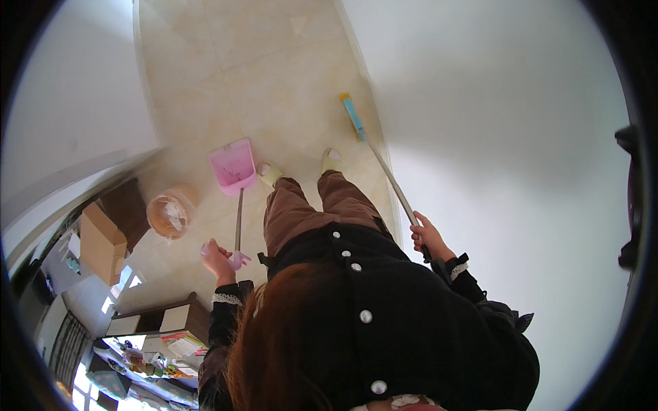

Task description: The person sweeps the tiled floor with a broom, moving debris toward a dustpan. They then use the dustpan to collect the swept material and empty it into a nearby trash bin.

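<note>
My left hand grips the pink handle end of a long-handled dustpan. Its pink pan rests on the tiled floor to the left of my feet, with some dark debris or marks inside. In my right hand is the metal pole of a broom, held near its dark end. The blue broom head with yellow bristles is down on the floor, ahead and to the right, close to the foot of the white wall. Broom and dustpan are well apart.
A bin with a plastic liner and white waste stands left of the dustpan. Beyond it is an open cardboard box. A low cabinet bears papers and clutter. White walls flank the floor; my light slippers are between the tools.
</note>
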Tool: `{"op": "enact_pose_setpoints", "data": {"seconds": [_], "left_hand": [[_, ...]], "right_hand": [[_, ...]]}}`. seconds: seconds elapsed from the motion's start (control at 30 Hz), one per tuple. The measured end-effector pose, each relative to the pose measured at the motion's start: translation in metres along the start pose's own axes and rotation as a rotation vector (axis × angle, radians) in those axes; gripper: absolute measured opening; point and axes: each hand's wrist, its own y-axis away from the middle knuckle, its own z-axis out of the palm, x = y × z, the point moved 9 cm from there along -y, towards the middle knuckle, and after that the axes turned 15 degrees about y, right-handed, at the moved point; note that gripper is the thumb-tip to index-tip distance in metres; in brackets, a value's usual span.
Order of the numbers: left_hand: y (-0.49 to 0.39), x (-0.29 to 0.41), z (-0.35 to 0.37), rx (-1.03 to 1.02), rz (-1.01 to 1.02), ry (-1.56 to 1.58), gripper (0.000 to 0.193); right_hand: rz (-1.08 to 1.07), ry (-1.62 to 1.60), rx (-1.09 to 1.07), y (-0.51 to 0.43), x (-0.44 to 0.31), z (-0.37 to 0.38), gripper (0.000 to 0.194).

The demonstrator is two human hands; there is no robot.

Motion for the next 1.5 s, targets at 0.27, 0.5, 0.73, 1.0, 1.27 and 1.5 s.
{"op": "enact_pose_setpoints", "data": {"seconds": [0.27, 0.5, 0.73, 1.0, 1.27, 1.5], "left_hand": [[-0.003, -0.002, -0.004, -0.036, 0.012, -0.088, 0.024], [0.002, -0.01, -0.009, -0.022, -0.03, -0.093, 0.035], [0.003, -0.008, -0.013, -0.047, 0.023, -0.155, 0.037], [0.001, -0.02, -0.016, -0.09, 0.097, -0.155, 0.033], [0.071, -0.043, -0.052, 0.075, 0.111, -0.215, 0.027], [0.157, -0.043, -0.08, 0.039, 0.184, -0.293, 0.034]], "right_hand": [[0.021, -0.116, -0.102, -0.114, -0.056, 0.097, 0.079], [0.142, -0.032, -0.421, -0.049, -0.087, 0.194, 0.082], [0.073, 0.002, -0.425, 0.015, -0.111, 0.153, 0.071], [-0.281, 0.669, -0.164, 0.0, -0.139, 0.085, 0.065], [-0.837, 1.234, 0.047, -0.13, -0.136, 0.111, 0.057], [-0.657, 1.288, -0.085, -0.136, -0.025, 0.081, 0.062]]}}
